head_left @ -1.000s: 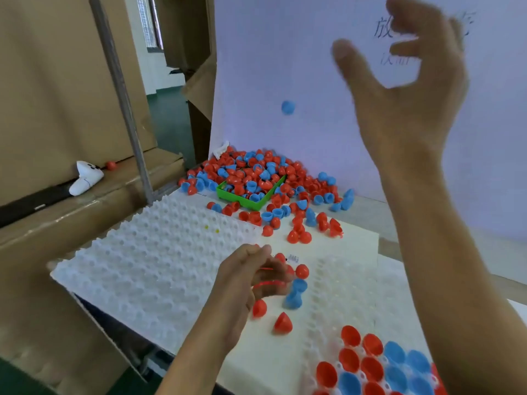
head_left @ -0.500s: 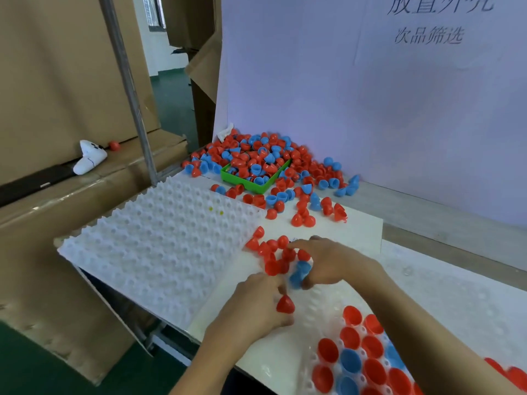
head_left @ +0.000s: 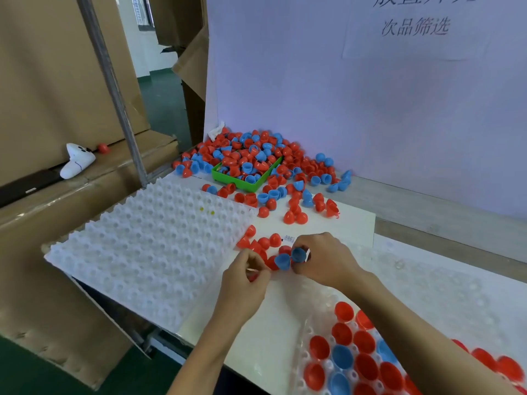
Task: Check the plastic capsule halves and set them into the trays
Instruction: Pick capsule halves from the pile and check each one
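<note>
A small cluster of red capsule halves lies on the white board between the two trays. My right hand pinches a blue capsule half at the cluster's right edge. A second blue half lies just left of it, touching it. My left hand is curled round a red capsule half that its fingers mostly hide. The white dimpled tray on the left holds no halves. The clear tray at the lower right holds several red and blue halves, open side up.
A big pile of red and blue halves lies against the white back panel, spilling round a green tray. A metal post and cardboard boxes stand to the left, with a white controller on a ledge.
My right hand came down from up in the air, where a blue half was flying, to the cluster and took hold of a blue half. My left hand closed on a red half.
</note>
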